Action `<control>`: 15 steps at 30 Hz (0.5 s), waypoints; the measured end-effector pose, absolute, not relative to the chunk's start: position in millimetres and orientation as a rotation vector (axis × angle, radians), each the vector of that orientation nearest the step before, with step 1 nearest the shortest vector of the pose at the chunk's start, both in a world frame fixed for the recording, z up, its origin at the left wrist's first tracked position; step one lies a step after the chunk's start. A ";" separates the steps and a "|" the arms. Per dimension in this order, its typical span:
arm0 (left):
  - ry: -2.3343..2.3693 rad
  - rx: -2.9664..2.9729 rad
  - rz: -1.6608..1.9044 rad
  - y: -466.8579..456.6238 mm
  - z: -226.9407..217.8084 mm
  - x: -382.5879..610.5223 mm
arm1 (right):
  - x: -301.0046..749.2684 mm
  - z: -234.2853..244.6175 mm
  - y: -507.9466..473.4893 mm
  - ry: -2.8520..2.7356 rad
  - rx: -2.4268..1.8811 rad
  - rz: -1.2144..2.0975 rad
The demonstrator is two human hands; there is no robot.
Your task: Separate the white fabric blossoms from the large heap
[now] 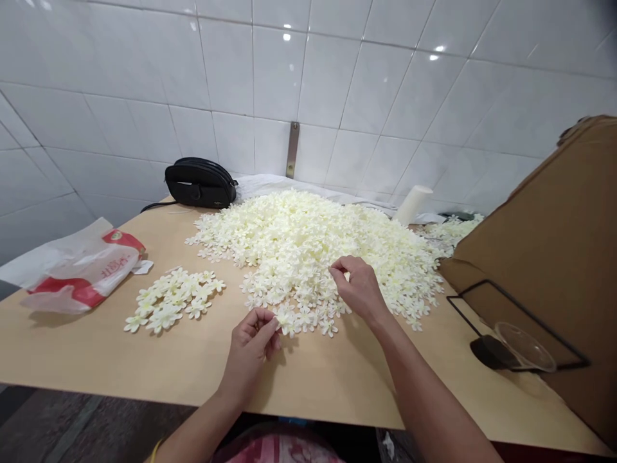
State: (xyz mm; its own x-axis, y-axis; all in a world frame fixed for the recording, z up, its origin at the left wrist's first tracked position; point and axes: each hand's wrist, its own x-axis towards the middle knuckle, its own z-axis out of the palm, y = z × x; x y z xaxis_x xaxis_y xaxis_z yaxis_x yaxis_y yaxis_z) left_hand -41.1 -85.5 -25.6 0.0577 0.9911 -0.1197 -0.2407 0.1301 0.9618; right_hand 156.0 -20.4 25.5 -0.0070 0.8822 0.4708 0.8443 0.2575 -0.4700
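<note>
A big heap of cream-white artificial flowers (299, 238) with yellowish centres covers the middle of the table. At its near edge, my left hand (253, 341) pinches a single artificial flower (288, 323) between thumb and forefinger. My right hand (359, 286) is over the right front of the heap, thumb and forefinger pressed together. Whatever those right fingers may hold is too small to make out. To the left of my left hand lies a smaller group of the same flowers (176, 299), spread on the tabletop apart from the heap.
The tan table (144, 363) meets a white tiled wall. A black bag (200, 183) sits at the back left, a red-and-white plastic bag (89, 270) at the left. On the right stand a cardboard box (544, 257), a black wire frame (530, 315) with a clear lid (525, 347), and a white cylinder (412, 204).
</note>
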 end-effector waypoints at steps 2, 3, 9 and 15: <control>1.061 0.976 1.188 -85.4 -25.3 -41.2 | 158.1 32.7 -1.7 -1.775 -1.556 0.041; 1.060 0.980 1.190 -85.3 -25.3 -41.3 | 158.7 35.6 6.7 -1.761 -1.554 0.033; 1.049 0.929 1.196 -85.9 -24.8 -41.7 | 148.2 29.3 1.3 -1.861 -1.491 0.112; 1.049 0.940 1.172 -83.7 -23.4 -40.8 | 134.8 -3.4 -37.9 -2.267 -1.464 0.316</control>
State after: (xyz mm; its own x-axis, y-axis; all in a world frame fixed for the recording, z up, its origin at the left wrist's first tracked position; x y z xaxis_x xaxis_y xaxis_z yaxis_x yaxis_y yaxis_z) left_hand -40.8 -83.7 -23.4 0.0729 0.9874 -0.1401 -0.2484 0.1540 0.9563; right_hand 134.8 -37.9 -3.4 -0.3563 0.9071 0.2242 0.8112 0.4194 -0.4075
